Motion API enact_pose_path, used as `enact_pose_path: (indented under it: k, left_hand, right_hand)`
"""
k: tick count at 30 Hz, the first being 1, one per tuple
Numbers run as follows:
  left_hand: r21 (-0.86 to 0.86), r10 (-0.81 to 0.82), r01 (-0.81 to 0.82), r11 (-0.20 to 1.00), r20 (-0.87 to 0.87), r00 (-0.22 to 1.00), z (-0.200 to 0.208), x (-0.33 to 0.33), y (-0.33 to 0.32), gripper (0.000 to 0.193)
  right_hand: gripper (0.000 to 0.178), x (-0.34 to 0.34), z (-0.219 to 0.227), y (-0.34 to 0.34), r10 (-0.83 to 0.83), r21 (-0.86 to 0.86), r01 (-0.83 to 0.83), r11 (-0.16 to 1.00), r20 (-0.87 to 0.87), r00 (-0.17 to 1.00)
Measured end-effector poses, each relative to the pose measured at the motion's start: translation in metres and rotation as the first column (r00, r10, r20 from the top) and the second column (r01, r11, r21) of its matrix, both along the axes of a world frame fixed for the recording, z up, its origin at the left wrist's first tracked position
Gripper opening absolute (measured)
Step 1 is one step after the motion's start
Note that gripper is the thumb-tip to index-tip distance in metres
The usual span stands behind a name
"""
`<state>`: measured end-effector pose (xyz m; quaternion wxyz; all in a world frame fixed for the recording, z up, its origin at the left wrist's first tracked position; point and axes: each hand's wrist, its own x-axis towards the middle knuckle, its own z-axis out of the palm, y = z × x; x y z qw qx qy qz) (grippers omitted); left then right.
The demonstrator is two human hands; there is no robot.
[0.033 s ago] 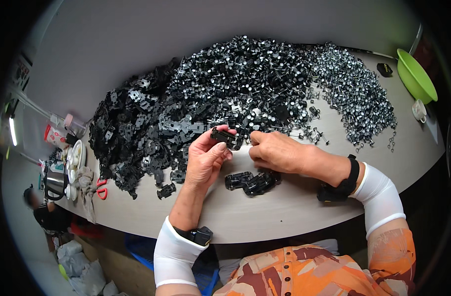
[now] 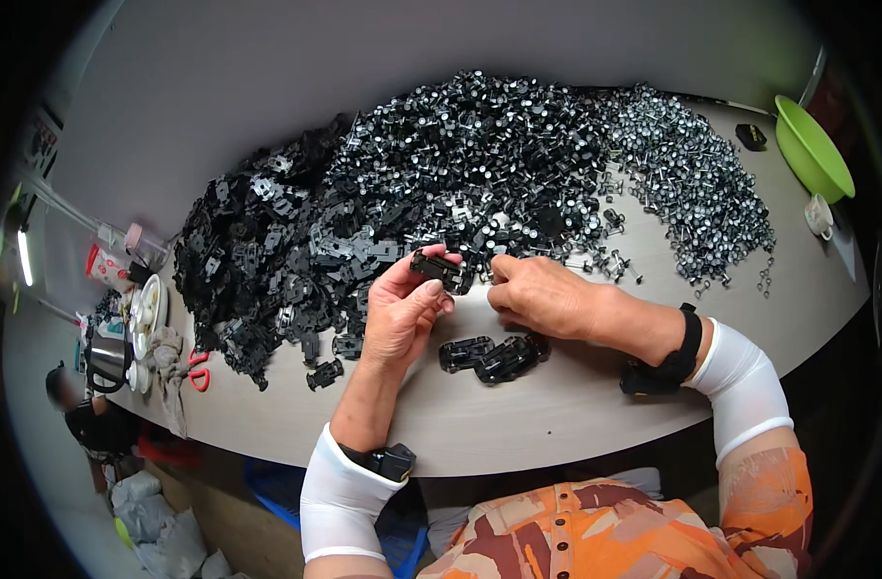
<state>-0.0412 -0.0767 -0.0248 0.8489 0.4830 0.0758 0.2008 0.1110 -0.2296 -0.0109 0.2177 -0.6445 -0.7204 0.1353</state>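
Over the middle of the table, my left hand [image 2: 402, 318] pinches a black plastic chassis piece [image 2: 441, 271] between thumb and fingers. Close to its right side, my right hand [image 2: 547, 297] is closed, fingertips pressed together and turned toward that piece. Whatever those fingertips hold is hidden. On the table just below the hands, a few black chassis-like assemblies [image 2: 507, 357] lie side by side. Beyond my hands spreads a heap of small black parts with shiny round ends [image 2: 480, 135].
Flat black plastic pieces [image 2: 258, 241] are heaped on the left, small silvery metal parts [image 2: 702, 174] on the right. Red-handled scissors [image 2: 200, 372] and a cloth [image 2: 170, 372] lie at the left edge. A green basin [image 2: 813, 150] and white cup [image 2: 819, 217] stand far right.
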Motion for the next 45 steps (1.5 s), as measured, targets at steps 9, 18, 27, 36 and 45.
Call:
enact_pose_path:
  k: [9, 18, 27, 36, 45]
  left_hand:
    - [0.058, 0.077, -0.080, 0.995, 0.053, 0.996, 0.000, 0.002, -0.005, 0.048]
    - [0.154, 0.161, -0.173, 0.973, 0.084, 0.983, -0.004, 0.004, -0.015, 0.051]
    - [0.287, 0.213, -0.219, 0.933, 0.051, 0.976, 0.001, 0.001, -0.019, 0.054]
    - [0.457, 0.197, -0.174, 0.873, -0.003, 0.980, 0.000, -0.001, -0.020, 0.052]
    - [0.625, 0.343, -0.301, 0.720, 0.057, 0.938, -0.007, 0.003, -0.025, 0.052]
  right_hand:
    - [0.018, 0.008, 0.015, -0.010, -0.189, 0.388, 0.280, 0.878, -0.256, 0.948]
    - [0.018, -0.032, 0.028, 0.023, -0.102, 0.572, 0.391, 0.721, -0.471, 0.876]
    - [0.013, -0.027, 0.017, 0.024, -0.127, 0.558, 0.360, 0.748, -0.412, 0.902]
    - [0.011, -0.028, 0.024, 0.023, -0.111, 0.639, 0.296, 0.710, -0.314, 0.943]
    - [0.012, -0.033, 0.024, 0.025, -0.112, 0.668, 0.245, 0.703, -0.236, 0.965]
